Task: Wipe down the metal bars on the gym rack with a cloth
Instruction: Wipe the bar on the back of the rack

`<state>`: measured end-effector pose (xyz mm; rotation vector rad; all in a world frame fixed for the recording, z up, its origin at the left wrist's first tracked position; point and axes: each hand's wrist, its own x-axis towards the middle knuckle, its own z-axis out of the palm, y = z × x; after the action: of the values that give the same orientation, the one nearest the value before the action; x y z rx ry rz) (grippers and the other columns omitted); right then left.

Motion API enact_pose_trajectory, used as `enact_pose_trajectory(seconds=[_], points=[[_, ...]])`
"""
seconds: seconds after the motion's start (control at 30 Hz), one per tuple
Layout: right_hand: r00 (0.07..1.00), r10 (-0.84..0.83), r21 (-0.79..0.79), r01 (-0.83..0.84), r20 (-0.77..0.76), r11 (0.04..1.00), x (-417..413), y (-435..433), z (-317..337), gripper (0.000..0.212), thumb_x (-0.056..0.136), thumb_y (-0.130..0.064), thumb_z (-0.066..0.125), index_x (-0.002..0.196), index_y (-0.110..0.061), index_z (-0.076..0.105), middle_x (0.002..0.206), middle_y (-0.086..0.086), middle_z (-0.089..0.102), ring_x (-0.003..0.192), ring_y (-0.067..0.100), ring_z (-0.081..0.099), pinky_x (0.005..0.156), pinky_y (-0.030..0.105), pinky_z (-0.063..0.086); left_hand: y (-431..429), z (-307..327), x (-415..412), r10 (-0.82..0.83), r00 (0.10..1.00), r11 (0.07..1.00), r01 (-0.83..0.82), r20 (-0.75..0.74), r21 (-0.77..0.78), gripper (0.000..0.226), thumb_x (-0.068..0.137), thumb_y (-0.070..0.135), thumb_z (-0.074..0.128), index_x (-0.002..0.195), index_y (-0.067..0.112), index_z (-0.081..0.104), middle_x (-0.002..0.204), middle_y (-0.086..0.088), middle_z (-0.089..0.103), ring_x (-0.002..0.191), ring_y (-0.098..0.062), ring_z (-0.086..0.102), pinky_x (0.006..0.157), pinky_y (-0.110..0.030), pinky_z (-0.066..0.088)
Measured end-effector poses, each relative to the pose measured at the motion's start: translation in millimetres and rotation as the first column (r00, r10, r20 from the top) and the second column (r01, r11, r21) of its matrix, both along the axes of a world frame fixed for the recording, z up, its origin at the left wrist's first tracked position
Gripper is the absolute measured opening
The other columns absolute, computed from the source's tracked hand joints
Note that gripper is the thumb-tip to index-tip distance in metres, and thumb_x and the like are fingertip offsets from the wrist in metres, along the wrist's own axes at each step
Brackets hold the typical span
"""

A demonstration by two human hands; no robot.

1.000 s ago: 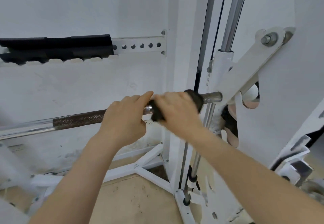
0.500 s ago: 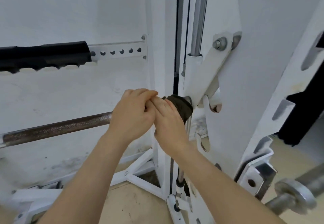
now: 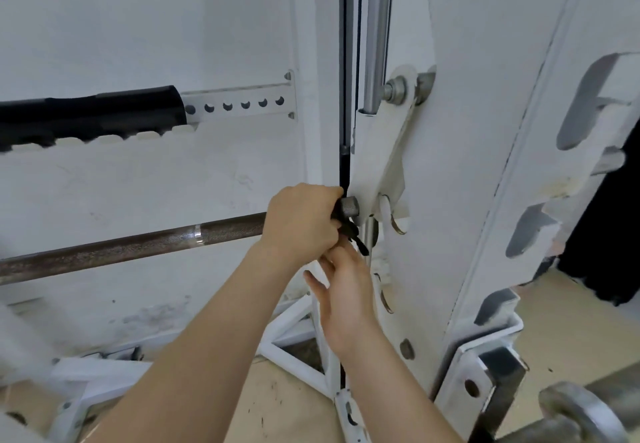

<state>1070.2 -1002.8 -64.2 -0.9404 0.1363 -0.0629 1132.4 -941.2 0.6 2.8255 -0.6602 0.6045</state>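
Step was wiping bar (image 3: 138, 245) end, frame centre. Left hand (image 3: 301, 224) fingers clamped cloth (image 3: 349, 231) round bar. Right hand (image 3: 346, 290) reached cloth tail from below, grip unclear. Next move likely called for sliding cloth left.

White wall (image 3: 104, 9), tan floor (image 3: 284, 408).

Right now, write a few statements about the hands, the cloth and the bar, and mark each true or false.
1. The left hand grips the horizontal bar near its right end. True.
2. The cloth is white. False: it is dark.
3. The right hand is above the horizontal bar. False: it is lower, under the left hand.
4. A black pad sits higher than the horizontal bar, at left. True.
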Motion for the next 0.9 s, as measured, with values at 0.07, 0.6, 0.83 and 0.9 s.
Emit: enact_pose_trajectory(seconds=[0.07,0.6,0.83,0.9], points=[[1.000,0.022,0.276,-0.024,0.011,0.961,13.1,-4.2,6.8,0.034,0.092,-0.001,0.037,0.094,-0.015,0.067,0.086,-0.002,0.071,0.088,0.011,0.063,0.076,0.029,0.053,-1.5,-5.0,-3.5,-0.038,0.999,0.997,0.039,0.022,-0.063,0.013,0.078,0.018,0.059,0.086,0.028,0.052,0.074,0.007,0.059,0.078,-0.026,0.059,0.059,-0.033,0.037],[0.996,-0.085,0.329,0.070,0.030,0.942,-0.1,10.1,8.8,0.035,0.106,-0.026,0.035,0.134,-0.023,0.056,0.128,-0.002,0.065,0.119,0.009,0.060,0.108,0.034,0.042,26.6,-44.4,-29.9,-0.107,0.966,0.994,0.106,0.235,0.017,0.043,0.092,0.033,0.038,0.131,0.026,0.057,0.135,0.010,0.058,0.132,-0.018,0.046,0.111,-0.051,0.030],[0.995,-0.097,0.181,0.101,-0.030,0.978,10.7,16.8,38.2,0.030,0.103,-0.031,0.042,0.128,-0.019,0.055,0.121,0.001,0.067,0.108,0.012,0.064,0.097,0.033,0.050,13.7,-30.0,-9.2,0.046,0.987,0.993,-0.062,0.154,0.101,0.049,0.099,0.032,0.039,0.147,0.022,0.035,0.154,0.005,0.034,0.144,-0.013,0.025,0.117,-0.043,0.015],[0.999,0.031,0.264,-0.024,-0.020,0.964,4.9,19.7,32.0,0.027,0.103,-0.028,0.042,0.117,-0.020,0.063,0.113,-0.001,0.072,0.106,0.010,0.066,0.094,0.031,0.050,26.7,-35.6,-21.0,0.013,0.986,0.993,-0.031,0.166,0.110,0.049,0.097,0.030,0.033,0.145,0.022,0.041,0.148,0.006,0.044,0.139,-0.012,0.036,0.115,-0.043,0.021]])
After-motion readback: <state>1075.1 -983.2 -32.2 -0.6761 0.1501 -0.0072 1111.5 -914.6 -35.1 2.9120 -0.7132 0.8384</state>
